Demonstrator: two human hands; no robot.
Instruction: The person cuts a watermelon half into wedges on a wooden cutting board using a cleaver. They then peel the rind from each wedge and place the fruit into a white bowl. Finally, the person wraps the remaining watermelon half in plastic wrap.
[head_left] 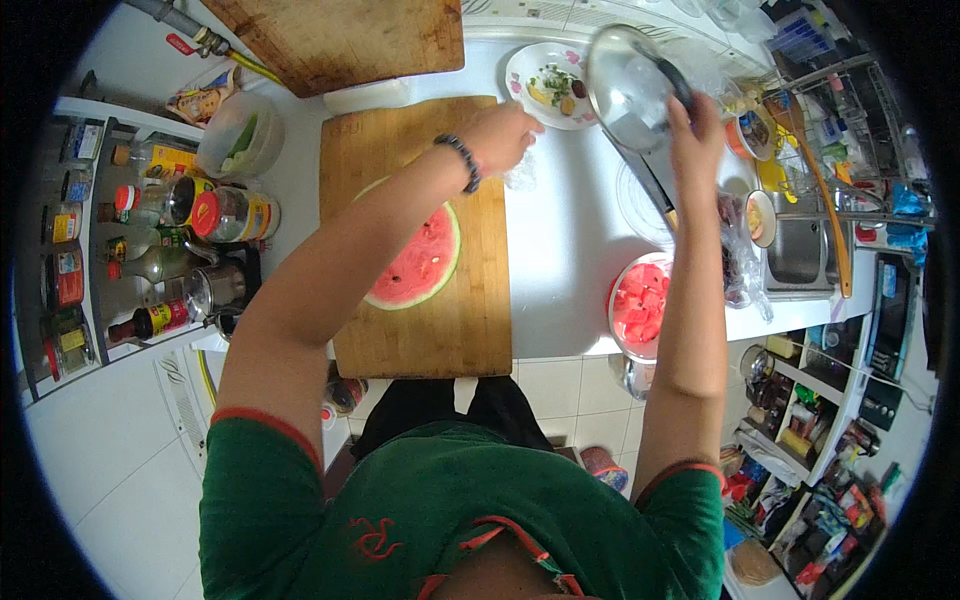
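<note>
1. Now, on our left, cut watermelon [418, 266] lies on the wooden board [425, 345].
2. Our left hand [503, 140] curls far-side near clear plastic [521, 177]; we can't tell its grip.
3. Far right, our right hand [697, 140] grips the glass lid [620, 85] by its handle!

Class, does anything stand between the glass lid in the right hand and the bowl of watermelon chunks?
Yes: in this view, a long dark utensil and a clear round item lie on the counter between the glass lid, held by the right hand, and the bowl.
</note>
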